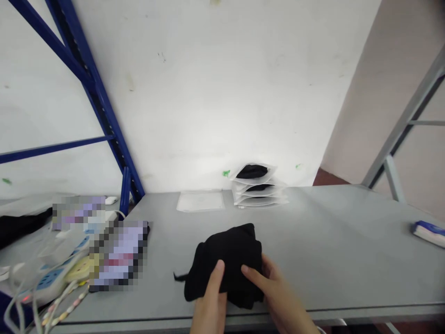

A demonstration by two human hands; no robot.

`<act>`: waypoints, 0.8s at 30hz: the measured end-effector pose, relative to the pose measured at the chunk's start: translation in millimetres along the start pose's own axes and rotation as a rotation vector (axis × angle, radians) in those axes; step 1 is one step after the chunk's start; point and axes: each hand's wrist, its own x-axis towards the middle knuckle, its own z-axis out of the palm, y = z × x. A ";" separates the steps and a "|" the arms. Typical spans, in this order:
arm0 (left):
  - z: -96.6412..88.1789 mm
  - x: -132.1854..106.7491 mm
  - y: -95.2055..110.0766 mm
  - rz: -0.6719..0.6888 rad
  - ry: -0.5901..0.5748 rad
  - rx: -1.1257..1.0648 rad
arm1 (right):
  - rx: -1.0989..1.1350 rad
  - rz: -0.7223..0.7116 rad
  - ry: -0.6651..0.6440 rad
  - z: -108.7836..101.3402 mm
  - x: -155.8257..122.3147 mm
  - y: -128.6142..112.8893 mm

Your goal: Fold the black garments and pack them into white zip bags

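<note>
Nearest the front edge of the grey metal-topped desk (330, 260), the left-hand grip (208, 308) and right-hand grip (276, 290) close on a soft black fabric bundle (225, 264) from either side, fingers pressed into the cloth, so both are grasping it rather than released. The bundle sits just behind that front edge, roughly folded but uneven, with a thin black fabric tail (180, 278) poking out towards the left. To the left, along the desk's left side, lie a white-and-blue power strip (52, 280) and two pixelated, unreadable patches (118, 255); a blue-and-white packet (429, 234) sits at the right edge. Towards the far edge, a flat translucent plastic pouch (200, 201) lies on the desk with nothing visible inside. Just right of it, against the white wall (194, 93), stands a short stack of white-edged clear pouches (259, 190), the upper ones showing black cloth inside. So some black cloth is already pouched and stacked, while the bundle in hand remains unpouched and the flat pouch unfilled. A blue steel shelf upright (100, 106) rises at the far left corner.
</note>
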 end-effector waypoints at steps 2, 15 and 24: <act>-4.7 2.3 8.3 0.077 0.163 0.017 | 0.073 -0.013 0.065 -3.2 2.7 4.6; -0.8 -10.5 15.7 0.031 -0.231 0.073 | 0.062 -0.105 0.061 0.2 -14.0 1.8; 4.4 33.8 61.2 0.413 -0.395 1.210 | 0.246 0.169 0.134 -15.6 -15.9 -6.2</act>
